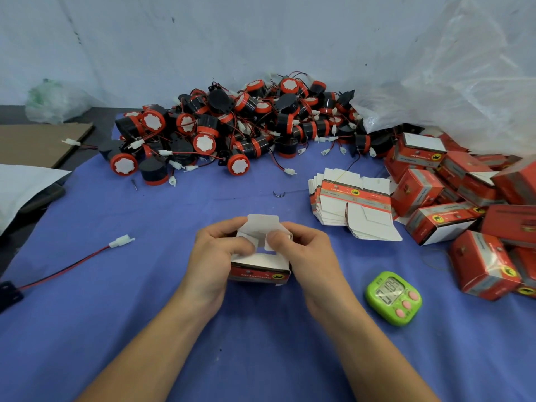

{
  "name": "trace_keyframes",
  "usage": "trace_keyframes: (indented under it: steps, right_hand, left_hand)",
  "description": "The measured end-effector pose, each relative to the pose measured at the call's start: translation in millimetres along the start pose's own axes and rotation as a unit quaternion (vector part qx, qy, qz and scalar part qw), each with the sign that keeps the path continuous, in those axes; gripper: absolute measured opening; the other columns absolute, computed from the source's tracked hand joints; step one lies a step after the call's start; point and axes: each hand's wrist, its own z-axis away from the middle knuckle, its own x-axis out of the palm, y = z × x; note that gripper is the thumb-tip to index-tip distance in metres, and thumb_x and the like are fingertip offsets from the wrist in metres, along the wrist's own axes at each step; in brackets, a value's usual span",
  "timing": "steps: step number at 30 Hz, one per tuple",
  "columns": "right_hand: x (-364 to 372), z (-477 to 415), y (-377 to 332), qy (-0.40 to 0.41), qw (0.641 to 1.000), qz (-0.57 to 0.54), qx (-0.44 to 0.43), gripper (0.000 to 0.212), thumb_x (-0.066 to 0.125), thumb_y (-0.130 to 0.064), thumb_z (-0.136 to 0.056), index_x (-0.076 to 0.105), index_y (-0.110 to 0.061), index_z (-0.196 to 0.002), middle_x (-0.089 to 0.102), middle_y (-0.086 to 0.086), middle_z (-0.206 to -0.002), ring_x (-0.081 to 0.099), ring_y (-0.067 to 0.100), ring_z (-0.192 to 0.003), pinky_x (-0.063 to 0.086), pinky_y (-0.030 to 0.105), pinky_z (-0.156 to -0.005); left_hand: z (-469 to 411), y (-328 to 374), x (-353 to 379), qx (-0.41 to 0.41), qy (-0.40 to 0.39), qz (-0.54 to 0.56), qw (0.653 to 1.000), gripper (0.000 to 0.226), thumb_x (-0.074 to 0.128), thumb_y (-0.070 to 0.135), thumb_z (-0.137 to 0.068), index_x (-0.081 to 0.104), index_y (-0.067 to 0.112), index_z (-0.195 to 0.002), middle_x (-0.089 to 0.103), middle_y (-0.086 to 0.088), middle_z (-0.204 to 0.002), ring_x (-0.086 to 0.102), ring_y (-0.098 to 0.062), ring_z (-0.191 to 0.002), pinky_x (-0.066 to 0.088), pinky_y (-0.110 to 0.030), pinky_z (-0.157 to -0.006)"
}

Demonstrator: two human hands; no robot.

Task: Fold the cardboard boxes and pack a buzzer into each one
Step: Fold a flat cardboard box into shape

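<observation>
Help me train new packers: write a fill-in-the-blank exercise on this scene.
The left hand and right hand together hold one half-folded ___.
The timer near the right hand is ___.
The stack of flat boxes lies to the ___ of both hands.
Missing words: box, green, right.

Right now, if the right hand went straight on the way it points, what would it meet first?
The right hand points left into the box it holds; past its flaps, probably the left hand, though depth is unclear.
</observation>
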Motion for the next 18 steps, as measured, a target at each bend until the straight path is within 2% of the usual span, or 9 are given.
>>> trace_keyframes:
  steps: [2, 4, 6, 9, 11, 12, 15, 18]
  right_hand:
    - [-8, -1, -4, -0.034, 0.992, -0.118, 0.028, 0.027, 0.059, -0.001, -0.092, 0.081, -0.016, -0.098, 0.076, 0.008, -0.094, 0.067, 0.015, -0.077, 0.052, 0.025, -0.061]
    - [-17, -2, -7, -0.055, 0.987, -0.150, 0.024, 0.034, 0.056, 0.008, -0.091, 0.081, -0.014, -0.094, 0.075, 0.008, -0.096, 0.066, 0.015, -0.081, 0.052, 0.022, -0.069]
    - [-20, -4, -7, -0.064, 0.991, -0.116, -0.010, 0.035, 0.056, 0.012, -0.090, 0.081, -0.012, -0.090, 0.076, 0.011, -0.097, 0.067, 0.017, -0.087, 0.054, 0.025, -0.077]
    - [-18, -7, -4, -0.018, 0.996, -0.039, -0.078, 0.044, 0.057, 0.017, -0.086, 0.083, -0.018, -0.080, 0.079, 0.008, -0.092, 0.072, 0.015, -0.091, 0.057, 0.025, -0.080]
    - [-18, -7, -1, 0.006, 0.992, 0.017, -0.128, 0.047, 0.054, 0.018, -0.083, 0.081, -0.020, -0.076, 0.080, 0.003, -0.089, 0.075, 0.013, -0.095, 0.057, 0.025, -0.080]
    - [-18, -7, 1, 0.011, 0.989, 0.039, -0.142, 0.045, 0.053, 0.016, -0.082, 0.080, -0.019, -0.076, 0.080, 0.002, -0.089, 0.075, 0.014, -0.097, 0.058, 0.030, -0.082]
    - [-20, -5, 6, 0.014, 0.984, 0.077, -0.159, 0.034, 0.052, 0.007, -0.078, 0.077, -0.016, -0.075, 0.080, 0.000, -0.094, 0.075, 0.020, -0.102, 0.059, 0.048, -0.090]
    - [-27, -3, 1, -0.029, 0.989, 0.061, -0.133, 0.027, 0.053, -0.003, -0.074, 0.078, -0.012, -0.076, 0.080, 0.001, -0.099, 0.074, 0.021, -0.105, 0.059, 0.040, -0.091]
  left_hand:
    - [0, 0, 0, -0.008, 0.012, 0.013, 1.000, 0.045, 0.059, -0.003, -0.063, 0.083, 0.015, -0.096, 0.079, -0.013, -0.096, 0.073, -0.025, -0.085, 0.057, -0.032, -0.063]
    - [-1, 1, 1, -0.022, 0.021, 0.033, 0.999, 0.046, 0.055, -0.014, -0.071, 0.084, 0.015, -0.091, 0.080, -0.011, -0.098, 0.075, -0.023, -0.086, 0.059, -0.031, -0.062]
    - [-2, 2, 2, -0.024, 0.028, 0.047, 0.998, 0.046, 0.053, -0.018, -0.071, 0.084, 0.014, -0.083, 0.080, -0.007, -0.100, 0.076, -0.022, -0.088, 0.060, -0.033, -0.066]
    - [-2, 2, 2, -0.019, 0.025, 0.074, 0.997, 0.038, 0.054, -0.015, -0.072, 0.082, 0.009, -0.073, 0.080, -0.007, -0.102, 0.077, -0.024, -0.090, 0.061, -0.035, -0.066]
    - [1, 0, 4, -0.007, 0.014, 0.069, 0.998, 0.031, 0.053, -0.005, -0.072, 0.081, 0.009, -0.072, 0.079, -0.009, -0.100, 0.077, -0.026, -0.089, 0.061, -0.034, -0.064]
    - [2, -2, 5, -0.002, 0.007, 0.067, 0.998, 0.029, 0.053, 0.003, -0.069, 0.081, 0.009, -0.072, 0.079, -0.009, -0.100, 0.077, -0.026, -0.089, 0.061, -0.034, -0.064]
    - [5, -4, 8, 0.009, -0.010, 0.054, 0.998, 0.027, 0.057, 0.022, -0.065, 0.080, 0.012, -0.072, 0.079, -0.010, -0.101, 0.076, -0.025, -0.088, 0.061, -0.033, -0.066]
    - [4, -5, 9, 0.019, -0.023, 0.001, 1.000, 0.013, 0.070, 0.022, -0.068, 0.079, 0.014, -0.071, 0.080, -0.007, -0.103, 0.075, -0.022, -0.089, 0.061, -0.030, -0.068]
